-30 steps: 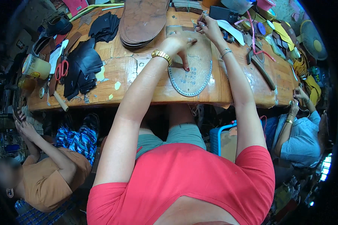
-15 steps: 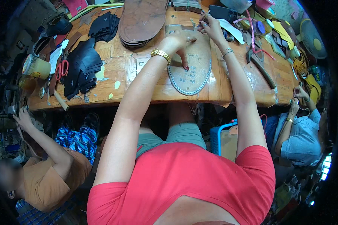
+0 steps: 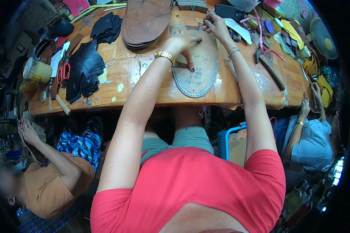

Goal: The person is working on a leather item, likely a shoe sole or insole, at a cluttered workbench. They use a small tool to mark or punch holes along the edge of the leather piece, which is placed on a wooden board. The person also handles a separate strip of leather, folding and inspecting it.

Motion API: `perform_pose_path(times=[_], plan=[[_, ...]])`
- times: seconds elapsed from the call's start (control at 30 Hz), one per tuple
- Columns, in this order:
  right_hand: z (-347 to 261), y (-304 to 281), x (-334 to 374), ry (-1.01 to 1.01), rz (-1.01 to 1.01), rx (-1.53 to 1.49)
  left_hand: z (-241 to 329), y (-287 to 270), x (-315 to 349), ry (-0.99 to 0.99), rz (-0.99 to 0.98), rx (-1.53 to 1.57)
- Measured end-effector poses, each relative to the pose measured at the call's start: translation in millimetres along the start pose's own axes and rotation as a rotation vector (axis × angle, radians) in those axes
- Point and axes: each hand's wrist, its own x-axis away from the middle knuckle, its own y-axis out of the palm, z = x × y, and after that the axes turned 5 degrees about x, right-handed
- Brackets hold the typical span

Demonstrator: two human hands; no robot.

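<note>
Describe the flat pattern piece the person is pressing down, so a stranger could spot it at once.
Start at the long wooden workbench and look to its near edge, in front of the person in the red shirt. There the left hand, a gold watch on its wrist, presses on a flat shoe-sole-shaped template. Unlike the stack of brown soles behind it, it lies alone, greyish, with a dotted line around its rim.

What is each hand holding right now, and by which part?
The left hand grips nothing; its fingertips press flat on the sole-shaped template near its middle. The right hand pinches something small at the template's top edge; what it is cannot be told.
</note>
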Motion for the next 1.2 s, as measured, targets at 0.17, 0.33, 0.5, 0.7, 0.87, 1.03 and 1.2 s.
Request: perform_pose_path(times=[0.17,0.33,0.5,0.7,0.87,1.03,1.2], plan=[[2.4,2.1,-0.6,-0.117,0.028,0.084,0.3,-0.4,-0.2,0.011,-0.007,0.011],[-2.2,-4.3,1.9,-0.012,-0.007,0.046,0.3,-0.4,3.3,0.004,0.025,-0.004],[4.7,-22.4,10.9,0.027,0.012,0.143,-0.7,-3.8,3.9,0.031,-0.023,0.101],[20.5,-38.9,28.0,-0.013,0.071,0.222,1.7,-6.4,5.8,0.013,-0.022,0.079],[-7.9,-49.4,59.8,0.012,0.233,-0.092,-1.2,-3.0,4.3,0.017,-0.009,0.057],[-32.6,-45.4,121.0,0.063,0.153,-0.25,-1.8,0.0,-1.1,0.008,-0.004,0.012],[-39.7,-33.1,160.0,0.16,0.128,-0.224,0.9,-0.5,-0.6,0.007,-0.03,0.039]])
